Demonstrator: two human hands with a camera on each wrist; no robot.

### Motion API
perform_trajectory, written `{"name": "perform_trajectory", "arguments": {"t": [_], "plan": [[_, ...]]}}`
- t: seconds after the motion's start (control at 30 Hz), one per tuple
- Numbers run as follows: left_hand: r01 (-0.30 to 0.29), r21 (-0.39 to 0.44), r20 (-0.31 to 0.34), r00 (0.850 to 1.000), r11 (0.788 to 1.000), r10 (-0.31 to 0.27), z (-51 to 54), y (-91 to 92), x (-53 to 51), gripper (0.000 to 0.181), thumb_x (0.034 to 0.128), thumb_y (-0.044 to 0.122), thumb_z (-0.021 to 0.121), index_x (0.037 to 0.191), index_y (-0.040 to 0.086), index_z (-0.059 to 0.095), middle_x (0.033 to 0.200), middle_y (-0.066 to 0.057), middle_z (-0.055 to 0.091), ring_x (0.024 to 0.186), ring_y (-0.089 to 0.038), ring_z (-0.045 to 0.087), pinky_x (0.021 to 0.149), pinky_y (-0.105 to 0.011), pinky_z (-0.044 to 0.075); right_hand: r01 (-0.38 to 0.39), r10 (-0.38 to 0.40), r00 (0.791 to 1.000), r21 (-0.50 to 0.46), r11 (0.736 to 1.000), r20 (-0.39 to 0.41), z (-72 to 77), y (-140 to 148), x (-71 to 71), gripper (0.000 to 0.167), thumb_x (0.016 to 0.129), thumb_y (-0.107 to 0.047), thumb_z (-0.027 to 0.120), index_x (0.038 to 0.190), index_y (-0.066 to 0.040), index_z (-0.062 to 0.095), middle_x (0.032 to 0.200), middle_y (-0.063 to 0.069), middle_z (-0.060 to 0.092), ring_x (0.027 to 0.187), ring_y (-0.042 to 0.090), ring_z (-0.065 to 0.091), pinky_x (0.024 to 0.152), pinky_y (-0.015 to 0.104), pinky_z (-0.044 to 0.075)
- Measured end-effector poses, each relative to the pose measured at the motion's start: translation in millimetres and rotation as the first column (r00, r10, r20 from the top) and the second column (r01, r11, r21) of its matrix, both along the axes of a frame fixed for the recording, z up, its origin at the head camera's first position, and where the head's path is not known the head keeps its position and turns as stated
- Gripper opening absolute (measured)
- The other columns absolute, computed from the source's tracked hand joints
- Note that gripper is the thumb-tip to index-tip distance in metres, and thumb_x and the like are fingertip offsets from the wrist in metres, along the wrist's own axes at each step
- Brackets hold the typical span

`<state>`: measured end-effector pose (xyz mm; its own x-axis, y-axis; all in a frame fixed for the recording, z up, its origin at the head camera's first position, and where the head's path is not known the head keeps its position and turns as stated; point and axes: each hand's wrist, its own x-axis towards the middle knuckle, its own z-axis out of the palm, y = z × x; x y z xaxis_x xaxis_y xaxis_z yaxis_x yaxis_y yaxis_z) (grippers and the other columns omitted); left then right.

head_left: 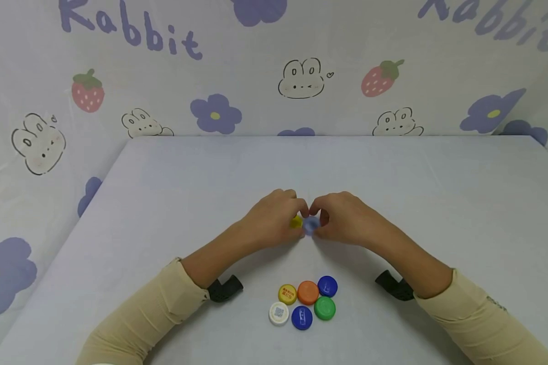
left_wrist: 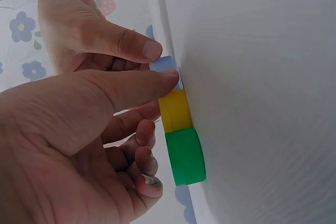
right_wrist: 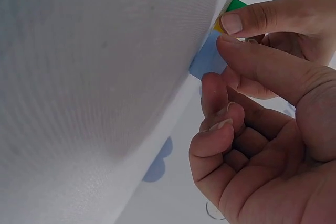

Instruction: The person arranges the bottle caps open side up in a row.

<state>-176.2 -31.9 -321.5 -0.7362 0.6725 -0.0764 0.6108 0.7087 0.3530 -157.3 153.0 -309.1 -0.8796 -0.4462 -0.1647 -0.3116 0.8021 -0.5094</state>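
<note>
Both hands meet fingertip to fingertip over a small row of bottle caps. The right hand point(head_left: 347, 218) curls thumb and index finger round a light blue cap point(head_left: 311, 225). My left hand point(head_left: 274, 218) has its thumb and index finger at that cap's other side, by its border with a yellow cap point(head_left: 296, 221). In the left wrist view the left thumb overlaps the light blue cap point(left_wrist: 161, 64); the yellow cap point(left_wrist: 175, 109) and a green cap point(left_wrist: 186, 157) stand in line beside it. The head view hides this green cap behind the left hand.
Nearer the person lies a cluster of caps: yellow point(head_left: 287, 294), orange point(head_left: 308, 292), green point(head_left: 324, 308), white point(head_left: 278, 314) and two dark blue point(head_left: 327, 286). Black bands point(head_left: 226, 289) show at both forearms. A printed cloth point(head_left: 255, 66) hangs behind the white table point(head_left: 187, 177).
</note>
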Motion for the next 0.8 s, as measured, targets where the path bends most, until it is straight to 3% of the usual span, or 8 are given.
{"name": "perform_trajectory", "arguments": {"t": [0.8], "plan": [[-0.004, -0.006, -0.010, 1.000, 1.000, 0.004, -1.5, -0.6, -0.7, 0.033, 0.0910, 0.026, 0.080, 0.119, 0.010, 0.074, 0.100, -0.003, 0.063, 0.089, -0.019, 0.052, 0.074, -0.027, 0.044, 0.013, -0.014, 1.000, 0.019, 1.000, 0.018, -2.6, 1.0, -0.4, 0.036, 0.084, -0.007, 0.081, 0.118, -0.002, 0.069, 0.078, 0.003, 0.062, 0.075, 0.022, 0.057, 0.068, 0.033, 0.049]]}}
